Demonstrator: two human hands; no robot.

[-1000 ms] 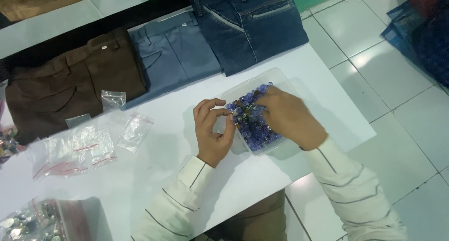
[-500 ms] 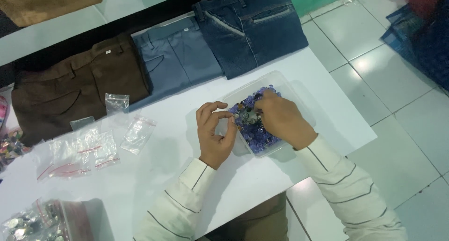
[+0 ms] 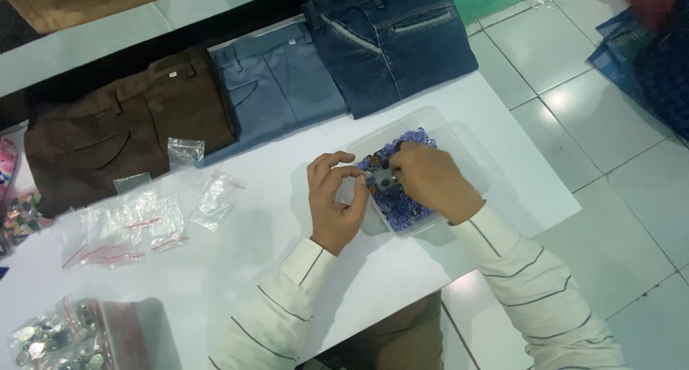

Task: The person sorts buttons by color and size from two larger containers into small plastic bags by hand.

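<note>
Right hand (image 3: 430,180) hides much of the bead tray (image 3: 459,137).

The tub (image 3: 459,129) is clear, thin plastic with a soft sheen, and the blue beads (image 3: 402,201) in it look glossy, like glass or hard plastic. The bench (image 3: 273,269) has a smooth, matt white top. The small bags (image 3: 215,198) are clear, crinkled plastic film that catches the light. The dark jeans (image 3: 395,47) are coarse denim cloth, the grey-blue trousers (image 3: 280,90) and brown trousers (image 3: 129,133) a smoother matt weave. The sleeves (image 3: 531,284) are soft striped cloth. The floor (image 3: 617,169) is glossy tile.
</note>
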